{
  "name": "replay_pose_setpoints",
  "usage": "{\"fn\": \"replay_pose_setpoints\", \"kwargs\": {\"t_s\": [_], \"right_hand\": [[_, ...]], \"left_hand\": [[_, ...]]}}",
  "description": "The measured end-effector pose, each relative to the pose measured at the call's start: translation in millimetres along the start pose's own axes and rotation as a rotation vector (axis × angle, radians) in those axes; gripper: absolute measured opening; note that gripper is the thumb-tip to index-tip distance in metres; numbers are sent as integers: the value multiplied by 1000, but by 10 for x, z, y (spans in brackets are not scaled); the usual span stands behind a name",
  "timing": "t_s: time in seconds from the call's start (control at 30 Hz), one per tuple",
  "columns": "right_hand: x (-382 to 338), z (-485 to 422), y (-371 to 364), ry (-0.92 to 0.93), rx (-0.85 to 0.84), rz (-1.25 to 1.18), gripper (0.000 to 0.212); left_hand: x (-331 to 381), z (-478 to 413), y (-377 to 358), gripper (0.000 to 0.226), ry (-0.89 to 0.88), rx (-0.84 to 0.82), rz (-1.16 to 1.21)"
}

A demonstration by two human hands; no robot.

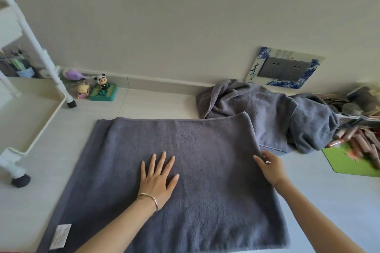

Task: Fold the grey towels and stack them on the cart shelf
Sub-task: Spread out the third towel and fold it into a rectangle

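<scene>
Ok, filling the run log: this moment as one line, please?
stage: folding | left hand: flat on towel | right hand: pinches towel edge | pile: crumpled behind | cart: at left

Both bare forearms reached forward from the lower edge of the view. The left hand (158,178) lay flat, palm down, with its fingers straight and spread, pressing on the grey towel (195,146). A thin metal bangle (149,201) circled its wrist. The right hand (271,167) sat further right and slightly further forward, turned side-on, its thumb and fingers curled to pinch the towel's right edge. The two hands were well apart.
</scene>
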State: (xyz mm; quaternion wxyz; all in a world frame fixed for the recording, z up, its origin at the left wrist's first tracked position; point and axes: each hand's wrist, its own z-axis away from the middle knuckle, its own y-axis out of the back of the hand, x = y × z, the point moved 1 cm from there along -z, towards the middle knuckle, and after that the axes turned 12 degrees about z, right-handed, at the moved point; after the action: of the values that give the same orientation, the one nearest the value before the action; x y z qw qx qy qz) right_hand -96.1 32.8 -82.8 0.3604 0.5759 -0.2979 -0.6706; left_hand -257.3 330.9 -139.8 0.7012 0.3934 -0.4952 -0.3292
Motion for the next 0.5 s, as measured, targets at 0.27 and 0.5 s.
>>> {"fn": "replay_pose_setpoints", "kwargs": {"t_s": [0.27,0.5], "right_hand": [[-1116,468,388,272,-211,-216,20],[-2232,916,-188,447,-290,-234,25]], "left_hand": [[-130,173,387,85,93,74,160],[-1054,544,794,51,306,208,215]]}}
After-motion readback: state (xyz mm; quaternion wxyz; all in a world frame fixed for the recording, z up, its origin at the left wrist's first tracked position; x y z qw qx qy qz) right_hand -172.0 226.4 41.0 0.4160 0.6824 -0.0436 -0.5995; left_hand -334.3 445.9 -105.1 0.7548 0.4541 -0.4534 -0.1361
